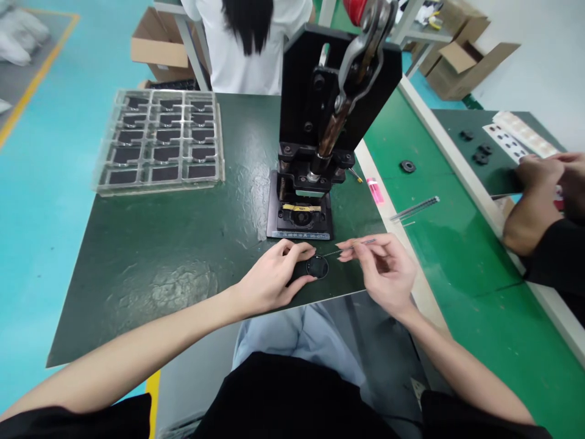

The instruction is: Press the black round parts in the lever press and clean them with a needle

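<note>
Near the table's front edge, my left hand (278,268) grips a small black part (317,267) with a round, ring-like end. Its thumb and fingers close on the part from the left. Between the fingertips of my right hand (381,265) is a thin metal rod (336,252), slanting down to the left. The rod's tip reaches the upper right rim of the round end; whether it touches cannot be made out. Just beyond both hands stands a black hand press (338,91), with a yellow strip (301,208) across the fixture at its base.
A clear compartment tray (158,140) of dark flat pieces lies at the table's back left. On the green surface to the right are a black ring (407,166) and a narrow metallic strip (415,208). Another person's hands (543,177) are at far right; someone in white (247,67) sits ahead.
</note>
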{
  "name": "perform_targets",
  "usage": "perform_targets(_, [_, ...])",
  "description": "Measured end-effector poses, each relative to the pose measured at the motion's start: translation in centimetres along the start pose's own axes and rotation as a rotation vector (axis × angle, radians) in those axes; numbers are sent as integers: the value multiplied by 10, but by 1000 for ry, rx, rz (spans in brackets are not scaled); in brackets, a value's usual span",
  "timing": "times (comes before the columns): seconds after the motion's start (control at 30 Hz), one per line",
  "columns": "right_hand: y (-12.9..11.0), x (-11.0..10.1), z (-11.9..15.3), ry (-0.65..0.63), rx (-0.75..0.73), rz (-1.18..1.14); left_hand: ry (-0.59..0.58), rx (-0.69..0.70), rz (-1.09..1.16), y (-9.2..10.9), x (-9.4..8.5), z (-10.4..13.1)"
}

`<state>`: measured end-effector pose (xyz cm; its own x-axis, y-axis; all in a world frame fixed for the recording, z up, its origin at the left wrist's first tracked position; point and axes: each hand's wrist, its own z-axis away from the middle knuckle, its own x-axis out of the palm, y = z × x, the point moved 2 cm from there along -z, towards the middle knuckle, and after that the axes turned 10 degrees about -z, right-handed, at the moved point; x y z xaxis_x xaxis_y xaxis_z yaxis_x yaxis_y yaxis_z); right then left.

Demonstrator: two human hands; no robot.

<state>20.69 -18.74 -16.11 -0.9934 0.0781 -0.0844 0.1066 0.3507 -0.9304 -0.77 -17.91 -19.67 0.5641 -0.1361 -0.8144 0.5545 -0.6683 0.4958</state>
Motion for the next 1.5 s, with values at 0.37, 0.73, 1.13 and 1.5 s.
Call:
perform_targets(0.37, [5,2,6,-8,-13,-18,-8,-8,9,0,0,0])
perform_targets(0.73, [18,11,1,-244,-246,242,62,-5,-62,-6,3,2])
perform_targets(1.13, [38,24,-2,-359,-310,331,147,8,-105,-15,5,-1])
perform_targets(1.5, [41,22,-2,-283,-217,180,158,39,-152,-12,2,-7])
